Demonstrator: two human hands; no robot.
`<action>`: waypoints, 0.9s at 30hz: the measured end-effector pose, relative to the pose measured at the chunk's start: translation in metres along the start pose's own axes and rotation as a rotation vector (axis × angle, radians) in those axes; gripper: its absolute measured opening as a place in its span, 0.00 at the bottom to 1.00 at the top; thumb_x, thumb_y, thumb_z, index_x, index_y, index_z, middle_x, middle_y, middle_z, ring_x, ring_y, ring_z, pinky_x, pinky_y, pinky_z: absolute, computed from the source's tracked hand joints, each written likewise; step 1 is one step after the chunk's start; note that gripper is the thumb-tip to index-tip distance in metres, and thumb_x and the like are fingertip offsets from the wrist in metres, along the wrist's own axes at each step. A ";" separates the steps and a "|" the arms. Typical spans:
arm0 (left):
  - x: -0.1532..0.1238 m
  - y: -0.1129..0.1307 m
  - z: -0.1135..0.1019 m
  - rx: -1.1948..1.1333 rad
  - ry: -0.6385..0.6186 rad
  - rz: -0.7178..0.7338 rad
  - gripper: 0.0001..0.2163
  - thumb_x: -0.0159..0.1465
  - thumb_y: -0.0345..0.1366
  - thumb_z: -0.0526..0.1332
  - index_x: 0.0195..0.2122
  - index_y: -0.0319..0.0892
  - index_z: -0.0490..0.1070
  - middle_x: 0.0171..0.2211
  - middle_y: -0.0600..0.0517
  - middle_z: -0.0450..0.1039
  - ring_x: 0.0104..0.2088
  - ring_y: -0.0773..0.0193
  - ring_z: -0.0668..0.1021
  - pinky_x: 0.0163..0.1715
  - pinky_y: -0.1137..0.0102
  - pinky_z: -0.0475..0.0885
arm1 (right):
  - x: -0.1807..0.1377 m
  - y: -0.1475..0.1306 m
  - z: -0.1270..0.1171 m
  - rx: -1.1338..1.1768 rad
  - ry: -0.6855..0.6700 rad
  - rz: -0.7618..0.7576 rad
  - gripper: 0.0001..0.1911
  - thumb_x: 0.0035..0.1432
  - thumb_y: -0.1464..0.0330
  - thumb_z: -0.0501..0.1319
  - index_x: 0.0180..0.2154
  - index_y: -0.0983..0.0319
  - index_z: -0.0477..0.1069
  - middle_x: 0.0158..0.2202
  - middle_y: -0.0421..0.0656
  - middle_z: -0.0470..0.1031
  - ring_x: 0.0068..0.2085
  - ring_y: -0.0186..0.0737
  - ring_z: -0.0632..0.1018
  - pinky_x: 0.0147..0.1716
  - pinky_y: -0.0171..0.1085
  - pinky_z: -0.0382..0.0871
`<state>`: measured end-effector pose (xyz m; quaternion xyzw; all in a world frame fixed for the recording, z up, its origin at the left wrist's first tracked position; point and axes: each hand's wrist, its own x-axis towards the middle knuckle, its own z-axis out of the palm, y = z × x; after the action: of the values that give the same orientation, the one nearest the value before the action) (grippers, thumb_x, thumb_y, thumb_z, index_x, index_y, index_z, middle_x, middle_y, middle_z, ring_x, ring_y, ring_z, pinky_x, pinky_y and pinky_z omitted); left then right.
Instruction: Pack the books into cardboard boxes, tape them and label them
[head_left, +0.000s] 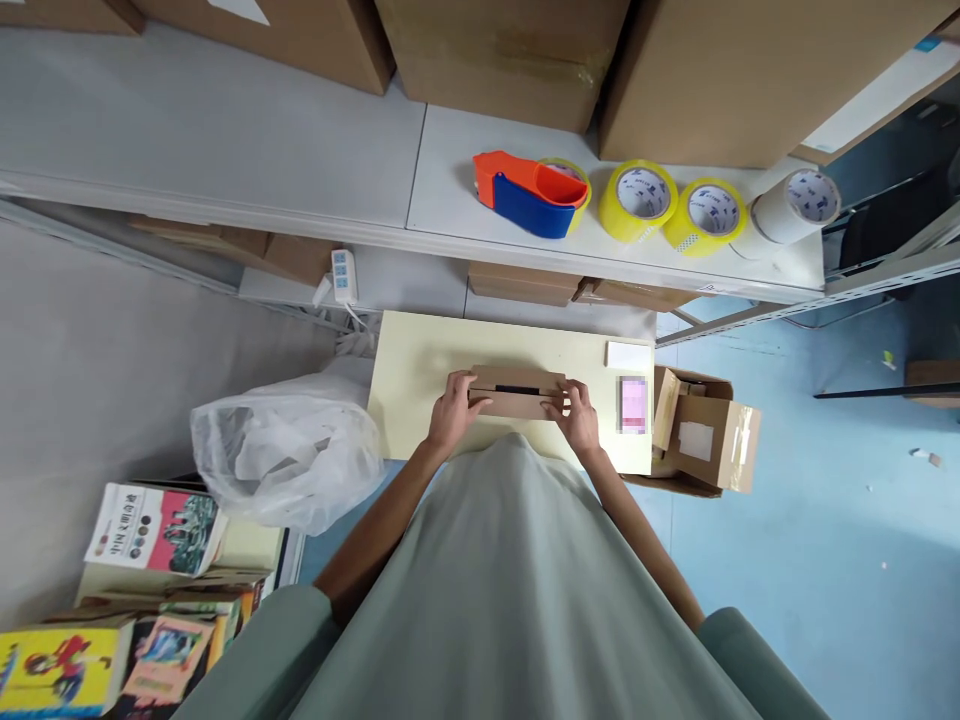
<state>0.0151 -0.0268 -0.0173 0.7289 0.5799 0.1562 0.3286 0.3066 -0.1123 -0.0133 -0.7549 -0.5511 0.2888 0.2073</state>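
A small brown cardboard box (517, 404) is held over the pale yellow table (420, 350), its long side running left to right. A dark slot or gap shows along the middle of its top. My left hand (452, 412) grips the box's left end, fingers at the far edge and thumb at the near one. At the right end my right hand (574, 416) pinches the box in the same manner. Toward the table's right edge lie a white flat item (628, 355) and a blurred pink item (633, 405).
A shelf (300, 180) behind holds big cartons (502, 60), an orange-blue tape dispenser (529, 195) and tape rolls (637, 200). A power strip (344, 277) hangs below. Left are a white plastic bag (292, 450) and books (154, 525); right, an open carton (697, 440).
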 end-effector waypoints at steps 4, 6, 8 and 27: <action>-0.010 -0.001 0.007 -0.083 0.010 -0.001 0.19 0.75 0.40 0.68 0.64 0.48 0.69 0.68 0.39 0.72 0.66 0.46 0.80 0.59 0.57 0.82 | -0.005 0.002 0.000 0.030 -0.040 -0.011 0.25 0.78 0.47 0.57 0.62 0.54 0.75 0.73 0.52 0.69 0.44 0.47 0.88 0.45 0.50 0.87; -0.011 0.000 0.007 -0.122 0.025 -0.008 0.19 0.76 0.41 0.67 0.65 0.47 0.68 0.68 0.39 0.72 0.67 0.47 0.80 0.62 0.56 0.80 | -0.005 0.001 -0.002 0.087 -0.036 -0.007 0.26 0.77 0.46 0.57 0.64 0.54 0.74 0.72 0.52 0.70 0.45 0.47 0.87 0.47 0.51 0.87; -0.010 0.002 0.006 -0.151 0.044 -0.007 0.20 0.75 0.43 0.68 0.65 0.47 0.69 0.67 0.39 0.73 0.66 0.48 0.80 0.64 0.55 0.79 | -0.003 -0.001 -0.005 0.160 -0.004 -0.005 0.26 0.76 0.46 0.58 0.63 0.54 0.74 0.70 0.52 0.71 0.50 0.49 0.87 0.51 0.52 0.87; 0.025 0.003 0.008 -0.280 0.129 -0.077 0.14 0.66 0.36 0.75 0.51 0.45 0.78 0.55 0.45 0.73 0.50 0.57 0.83 0.53 0.60 0.86 | 0.021 -0.002 -0.007 0.374 -0.006 0.035 0.22 0.71 0.45 0.63 0.52 0.54 0.77 0.61 0.49 0.74 0.55 0.47 0.83 0.55 0.50 0.86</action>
<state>0.0292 -0.0061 -0.0248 0.6418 0.5999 0.2690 0.3948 0.3147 -0.0912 -0.0112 -0.7119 -0.4754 0.3917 0.3373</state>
